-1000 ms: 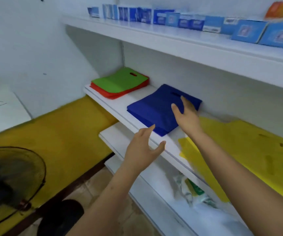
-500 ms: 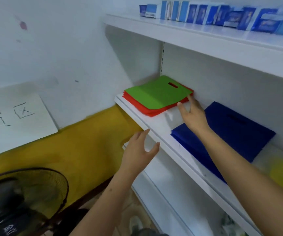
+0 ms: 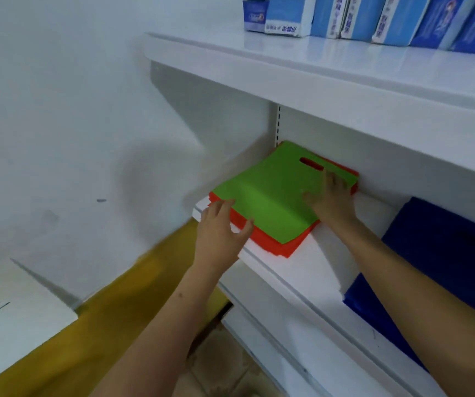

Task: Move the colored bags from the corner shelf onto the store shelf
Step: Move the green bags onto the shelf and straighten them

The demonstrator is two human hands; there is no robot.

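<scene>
Head view | green bag tops red bags at shelf 11 o'clock corner | right hand flat on green, left hand touching stack's edge, neither clenched | risk: lifting unsquared, slick stack fans, lower bags slide off.

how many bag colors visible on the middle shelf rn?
3. Green bag lies on top of the red bags at the shelf's left end, both hands on that stack; blue bags lie apart to the right. More bags may be hidden inside each stack.
</scene>
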